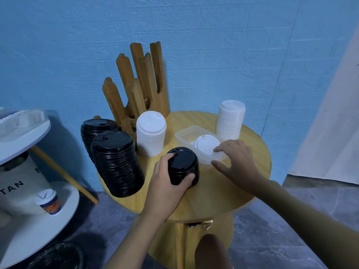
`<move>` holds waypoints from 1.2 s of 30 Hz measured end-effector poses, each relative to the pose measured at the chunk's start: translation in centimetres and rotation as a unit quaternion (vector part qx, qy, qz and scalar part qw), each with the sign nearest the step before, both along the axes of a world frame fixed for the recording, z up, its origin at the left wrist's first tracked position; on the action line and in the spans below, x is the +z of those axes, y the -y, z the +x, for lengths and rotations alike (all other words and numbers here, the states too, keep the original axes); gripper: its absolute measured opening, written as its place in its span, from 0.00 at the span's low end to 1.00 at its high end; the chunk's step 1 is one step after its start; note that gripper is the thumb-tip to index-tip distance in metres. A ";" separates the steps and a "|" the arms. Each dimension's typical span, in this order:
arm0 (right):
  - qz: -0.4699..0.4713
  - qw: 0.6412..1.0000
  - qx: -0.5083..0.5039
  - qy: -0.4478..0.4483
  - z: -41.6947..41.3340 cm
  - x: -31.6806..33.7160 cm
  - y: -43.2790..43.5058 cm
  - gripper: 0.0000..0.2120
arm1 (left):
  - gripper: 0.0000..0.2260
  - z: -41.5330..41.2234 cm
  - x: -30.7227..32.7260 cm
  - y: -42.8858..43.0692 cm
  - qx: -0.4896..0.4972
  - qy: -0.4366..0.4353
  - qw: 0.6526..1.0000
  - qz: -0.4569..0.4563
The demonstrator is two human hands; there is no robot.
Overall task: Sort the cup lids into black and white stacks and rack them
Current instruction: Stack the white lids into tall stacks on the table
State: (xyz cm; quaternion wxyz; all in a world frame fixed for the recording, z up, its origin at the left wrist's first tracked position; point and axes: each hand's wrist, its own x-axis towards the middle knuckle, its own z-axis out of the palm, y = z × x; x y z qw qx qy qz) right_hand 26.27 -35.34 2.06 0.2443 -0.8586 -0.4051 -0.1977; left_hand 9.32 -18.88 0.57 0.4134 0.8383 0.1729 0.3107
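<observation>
The white lid [206, 145] lies in the clear tub [184, 133]. The right hand [237, 160] reaches it with fingers spread, holding nothing. The left hand [165, 181] grips the short black stack [183, 165]. Best to pinch the lid's rim and lift only 1 lid.

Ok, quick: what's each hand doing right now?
Left hand: gripping the short black lid stack.
Right hand: open, fingers spread over the clear container, holding nothing.
</observation>
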 end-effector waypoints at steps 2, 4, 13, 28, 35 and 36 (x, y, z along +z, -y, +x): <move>0.020 1.000 -0.002 -0.007 0.1 -0.2 0.4 0.12 | 0.30 0.4 0.0 0.0 0.000 -0.006 1.000 0.006; 0.043 0.999 0.013 -0.015 0.0 -0.2 0.9 0.08 | 0.30 0.9 0.2 -0.2 0.001 -0.016 1.000 0.013; 0.074 0.993 0.067 -0.062 -0.4 -0.1 6.5 0.09 | 0.30 6.2 0.9 -1.0 0.028 -0.038 0.998 0.031; 0.030 0.987 0.088 -0.131 0.9 2.3 9.5 0.09 | 0.33 16.7 0.6 -3.6 -0.042 -0.056 0.997 0.015; -0.100 0.982 0.008 -0.159 3.6 5.3 6.4 0.26 | 0.14 11.9 0.6 0.3 -0.033 0.040 0.999 -0.002; -0.131 0.977 0.010 -0.167 3.8 5.6 5.9 0.28 | 0.14 11.1 0.4 0.8 -0.066 0.036 0.997 0.015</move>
